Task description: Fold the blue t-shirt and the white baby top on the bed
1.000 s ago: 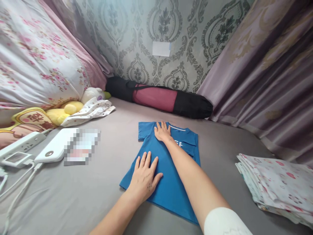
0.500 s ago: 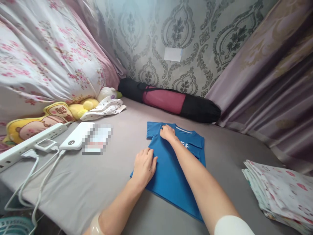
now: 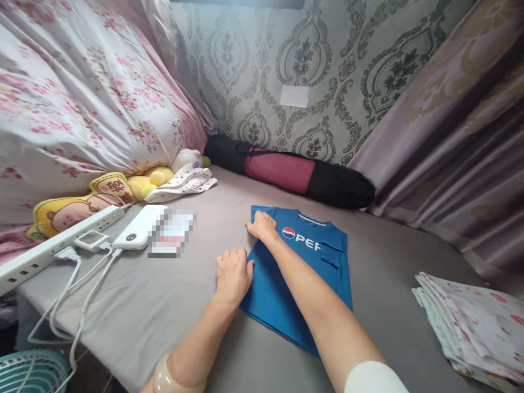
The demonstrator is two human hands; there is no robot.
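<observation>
Currently, the blue T-shirt (image 3: 270,297) lies at lower centre of the frame, right hand (image 3: 262,225) curled over its upper-left corner, left hand (image 3: 233,273) curled by its left edge; whether either pinches cloth, I cannot tell. Uneven pulling could skew the folded sleeve (image 3: 332,254).

Shirt (image 3: 270,286) solid blue, white lettering (image 3: 307,242) — logo (image 3: 289,233) red, white, blue. Sheet (image 3: 164,305) plain grey. Far bag (image 3: 282,170) black, maroon middle. Wall (image 3: 254,71) pale grey-green, dark damask. Right curtain (image 3: 442,142) mauve, gold motifs. Left hanging cloth (image 3: 90,98) white — pink florals. Near-left basket (image 3: 33,371) teal.
</observation>
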